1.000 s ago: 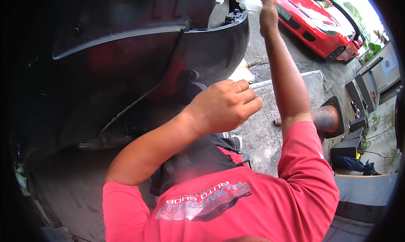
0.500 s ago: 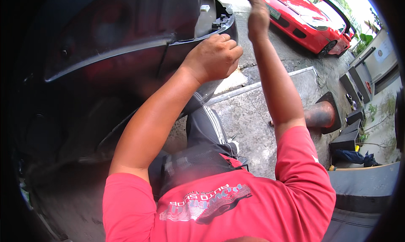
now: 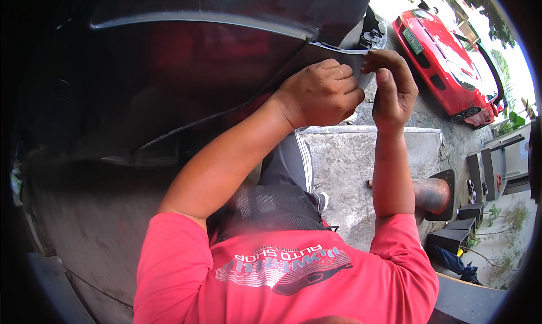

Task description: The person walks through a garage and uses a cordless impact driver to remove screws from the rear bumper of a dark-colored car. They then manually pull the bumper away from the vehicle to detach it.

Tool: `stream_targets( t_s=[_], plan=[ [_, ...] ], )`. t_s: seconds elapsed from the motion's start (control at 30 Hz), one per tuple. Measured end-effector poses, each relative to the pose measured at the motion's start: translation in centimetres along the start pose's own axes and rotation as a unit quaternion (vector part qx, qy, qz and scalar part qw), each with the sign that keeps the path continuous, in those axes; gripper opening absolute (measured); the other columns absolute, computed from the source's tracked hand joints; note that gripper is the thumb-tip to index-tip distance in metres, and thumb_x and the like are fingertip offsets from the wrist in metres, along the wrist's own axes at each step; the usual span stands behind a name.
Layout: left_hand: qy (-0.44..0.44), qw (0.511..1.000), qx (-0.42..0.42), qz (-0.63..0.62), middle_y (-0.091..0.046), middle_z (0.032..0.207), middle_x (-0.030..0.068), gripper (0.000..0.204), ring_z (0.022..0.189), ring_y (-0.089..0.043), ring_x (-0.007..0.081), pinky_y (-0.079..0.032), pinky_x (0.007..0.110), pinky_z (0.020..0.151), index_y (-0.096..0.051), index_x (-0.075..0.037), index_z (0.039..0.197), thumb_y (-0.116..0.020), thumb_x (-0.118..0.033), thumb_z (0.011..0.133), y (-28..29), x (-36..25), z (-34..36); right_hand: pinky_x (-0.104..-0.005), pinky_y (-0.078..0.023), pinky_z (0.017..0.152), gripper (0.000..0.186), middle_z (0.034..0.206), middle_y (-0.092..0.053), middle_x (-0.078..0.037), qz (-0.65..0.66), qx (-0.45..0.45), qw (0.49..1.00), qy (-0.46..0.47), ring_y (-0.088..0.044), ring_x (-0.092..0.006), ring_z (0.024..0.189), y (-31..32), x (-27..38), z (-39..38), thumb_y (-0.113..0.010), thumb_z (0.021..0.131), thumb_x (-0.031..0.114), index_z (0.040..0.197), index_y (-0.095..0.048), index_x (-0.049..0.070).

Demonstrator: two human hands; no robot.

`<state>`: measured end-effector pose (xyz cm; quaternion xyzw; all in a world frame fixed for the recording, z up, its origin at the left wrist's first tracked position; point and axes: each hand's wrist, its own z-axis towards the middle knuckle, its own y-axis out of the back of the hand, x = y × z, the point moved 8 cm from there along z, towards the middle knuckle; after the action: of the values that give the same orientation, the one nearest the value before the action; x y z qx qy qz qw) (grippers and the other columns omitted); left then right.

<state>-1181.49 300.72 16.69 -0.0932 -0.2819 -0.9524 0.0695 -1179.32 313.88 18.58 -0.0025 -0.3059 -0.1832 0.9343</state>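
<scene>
A dark, glossy car body with a bumper [image 3: 186,81] fills the upper left. A thin seam runs down it from a corner where a pale edge [image 3: 341,49] shows. My left hand [image 3: 323,92] is closed in a fist just below that corner, against or very near the bumper. Whatever its fingers may hold is hidden. My right hand [image 3: 395,92] is raised beside it, thumb up and apart from the bent fingers. Its fingertips reach to the end of the pale edge; whether they touch it I cannot tell. Black fittings [image 3: 372,33] sit in an opening just above.
A red car [image 3: 446,58] is parked at the upper right. A worn traffic cone [image 3: 435,195] lies on its side on the concrete floor [image 3: 344,171], right of my right forearm. Dark boxes [image 3: 451,236] and a folded blue umbrella-like bundle [image 3: 454,262] are along the right wall.
My right hand has come down and in toward the bumper corner, its fingers bending from straight to curled. My left fist stays near the bumper. The view has shifted, so the car body appears farther right.
</scene>
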Motion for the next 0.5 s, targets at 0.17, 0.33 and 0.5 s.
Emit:
stream_targets(
  t_s=[0.17, 0.33, 0.5],
  plan=[
    [0.042, 0.999, 0.003, 0.027, -0.071, 0.09, -0.0005, 0.018, 0.091, -0.069, 0.0188, -0.056, 0.036, 0.089, -0.073, -0.01, 0.092, -0.077, -0.02, 0.077, -0.3, -0.6, -3.0, -0.0353, -0.049, 0.093, 0.029, 0.109, -0.07, -0.014, -0.182, 0.082, 0.974, 0.108, -0.064, -0.026, 0.101, -5.5, 2.3, 1.9, -0.074, 0.087, 0.017, 0.11, -0.072, 0.0],
    [0.039, 0.998, -0.033, 0.028, -0.072, 0.098, 0.001, 0.014, 0.103, -0.067, 0.0158, -0.049, 0.037, 0.103, -0.074, -0.015, 0.09, -0.065, -0.023, 0.084, 0.1, -1.4, -4.1, -0.0341, -0.046, 0.1, 0.025, 0.109, -0.067, -0.009, -0.277, 0.108, 0.953, 0.061, -0.062, -0.0228, 0.109, -7.4, 2.2, 2.4, -0.077, 0.083, 0.004, 0.107, -0.071, 0.001],
    [0.036, 0.996, 0.044, 0.073, -0.064, 0.101, 0.0007, 0.026, 0.11, -0.06, 0.0184, -0.051, 0.038, 0.095, -0.07, -0.016, 0.101, -0.077, -0.024, 0.077, -2.4, -1.9, -6.8, -0.0352, -0.049, 0.092, 0.024, 0.108, -0.072, -0.003, -0.272, 0.082, 0.956, 0.075, -0.064, -0.0237, 0.101, -7.5, 1.8, 2.6, -0.08, 0.078, 0.009, 0.102, -0.075, 0.01]
  ],
)
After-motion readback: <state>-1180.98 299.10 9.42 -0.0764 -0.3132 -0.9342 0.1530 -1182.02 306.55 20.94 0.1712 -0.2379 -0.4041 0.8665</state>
